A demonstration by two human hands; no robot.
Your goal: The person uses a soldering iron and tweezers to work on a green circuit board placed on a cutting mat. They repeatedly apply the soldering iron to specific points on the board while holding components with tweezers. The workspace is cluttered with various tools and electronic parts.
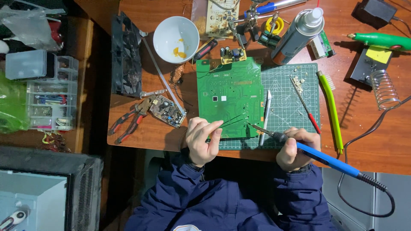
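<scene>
1. Nearest, the right hand (295,147) is clamped around the blue grip of a soldering iron (319,157), held like a pen. Its tip rests at the near right edge of the board, and its cable loops off to the near right.
2. The left hand (204,139) has its fingers pinched together on thin dark tweezers (231,121), whose points lie on the board close to the iron tip.
3. The green circuit board (227,96) lies flat, half on the wooden table (368,128) and half on a green cutting mat (291,102). I judge it light, stiff and fragile at its tracks; best held by its bare edges. The iron looks light but hot at the front, so only the grip is safe.
4. On the mat lie a white-handled knife (266,117) and a thin red-handled tool (306,107); a yellow-green brush (332,109) lies just right of the mat.
5. Left of the board are a small brown board (168,111), red-handled pliers (128,122) and a black fan (126,55).
6. Farther off stand a white bowl (175,38) with yellow scraps, a silver spray can (297,34) lying tilted with a white cap, and a small box (321,45) with a green label beside it.
7. Far right: a green rotary tool (379,40), a coiled iron stand (383,87) with a yellow sponge. Far left, clear plastic parts boxes (51,98).
</scene>
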